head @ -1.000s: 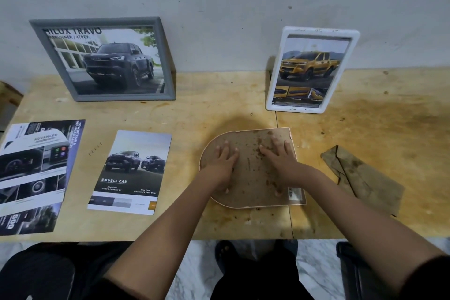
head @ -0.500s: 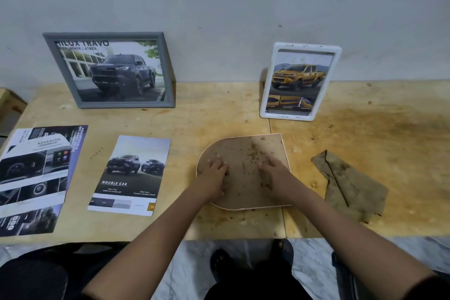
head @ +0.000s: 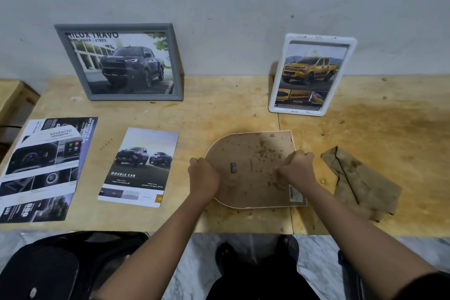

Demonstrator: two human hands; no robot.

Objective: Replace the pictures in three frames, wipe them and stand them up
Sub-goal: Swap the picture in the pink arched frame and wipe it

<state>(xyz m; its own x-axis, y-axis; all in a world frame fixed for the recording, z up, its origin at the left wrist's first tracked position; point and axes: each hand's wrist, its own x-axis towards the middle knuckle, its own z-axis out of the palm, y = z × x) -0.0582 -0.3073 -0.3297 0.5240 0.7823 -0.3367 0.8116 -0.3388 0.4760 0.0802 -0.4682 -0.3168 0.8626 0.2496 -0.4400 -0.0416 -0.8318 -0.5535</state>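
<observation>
Lying face down on the wooden surface (head: 219, 109), the arched frame (head: 253, 148) sits near the front edge, its brown backing board uppermost, its curved end to the left and its straight end to the right. The backing is flecked with crumbs of debris; a small metal hanger tab (head: 233, 167) is fixed near its middle and a barcode sticker (head: 295, 193) sits at its near right corner. The left hand (head: 203, 176) is at the curved end, fingers curled over that edge. The right hand (head: 298, 169) is at the straight end, fingers curled with knuckles up; they appear to clamp that edge, though the fingertips themselves are hidden. A crumpled, stained cloth (head: 360, 180) lies just beside the frame on the right, not touching it. At the back, a grey frame (head: 136, 97) holding a dark pickup picture stands leaning on the wall to the left, and a white frame (head: 316, 38) holding a yellow pickup picture stands leaning on the wall to the right. A "Double Cab" brochure (head: 138, 168) lies flat left of the left hand, and a larger leaflet (head: 41, 168) lies at the far left edge.
</observation>
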